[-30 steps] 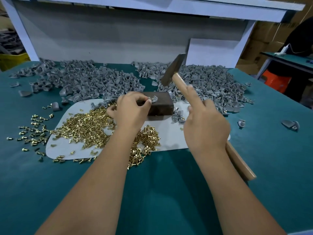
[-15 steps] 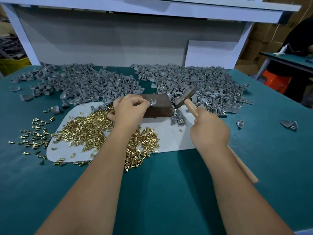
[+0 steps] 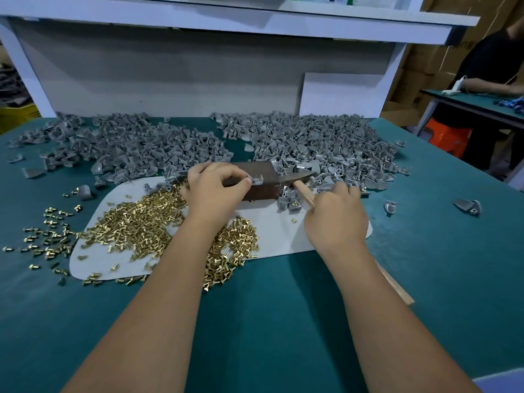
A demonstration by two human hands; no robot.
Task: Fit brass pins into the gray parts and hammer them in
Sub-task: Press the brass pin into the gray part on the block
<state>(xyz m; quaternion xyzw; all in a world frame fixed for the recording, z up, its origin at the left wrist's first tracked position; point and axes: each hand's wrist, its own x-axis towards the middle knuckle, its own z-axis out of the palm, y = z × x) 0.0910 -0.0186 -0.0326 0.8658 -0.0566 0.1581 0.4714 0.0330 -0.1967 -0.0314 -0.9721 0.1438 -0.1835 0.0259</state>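
Hands at block, hammer down
Left hand (image 3: pixel 217 186) pinches gray part (image 3: pixel 256 180) on block (image 3: pixel 261 184); right hand (image 3: pixel 334 215) grips hammer (image 3: pixel 303 191) handle

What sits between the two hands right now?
In the head view, the dark block lies between the left hand and right hand, with a few gray parts and the hammer beside it.

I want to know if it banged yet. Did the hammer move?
Yes. The hammer came down from high above the dark block and now lies low beside its right end.
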